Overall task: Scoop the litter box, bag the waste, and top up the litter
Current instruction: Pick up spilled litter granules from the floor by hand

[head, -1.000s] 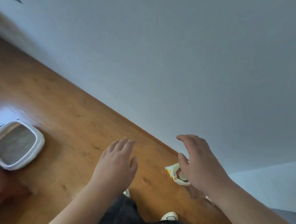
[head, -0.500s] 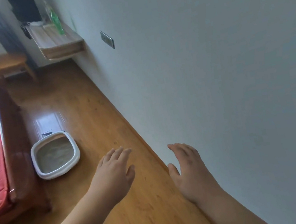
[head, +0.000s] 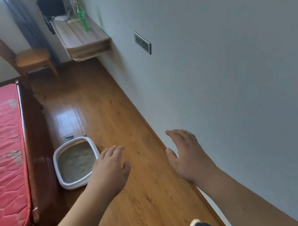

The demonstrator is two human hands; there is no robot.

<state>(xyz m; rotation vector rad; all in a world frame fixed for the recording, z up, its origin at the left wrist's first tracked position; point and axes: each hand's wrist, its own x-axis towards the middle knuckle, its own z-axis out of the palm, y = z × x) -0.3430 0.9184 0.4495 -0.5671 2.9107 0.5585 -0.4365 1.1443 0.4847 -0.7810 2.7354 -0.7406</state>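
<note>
Approach phase, head view. I am walking the rig toward the litter box (head: pixel 73 185), which is sitting on the wood floor (head: pixel 125 116) w/ its left side against the bed frame (head: pixel 37 150). Grey litter (head: pixel 75 161) is covering its pan.

Left hand (head: pixel 110 169) is hovering at the box's near-right corner and overlapping it in view. I cannot tell whether it is touching the rim, though I am judging it to be in the air above. Right hand (head: pixel 188 155) is hanging well right of the box, in front of the wall (head: pixel 236 79) that is running along that side.

Grip: both hands are lying flat, palms down, fingers straight & loosely together, thumbs out. Neither is holding or pinching anything.

Doing this step well, in my judgement: I am aiming to stop short of the box, crouch on its right side, away from the bed, & keep feet off the rim so nothing is tipping. No scoop, bag or refill litter is showing near the box, so I am reckoning those need fetching before scooping.

Beyond the box: wall shelf (head: pixel 82 39) w/ green bottle (head: pixel 83 18), plus a chair (head: pixel 28 59). Shoe tip (head: pixel 194 223) is showing nearer than the box, to its right.
</note>
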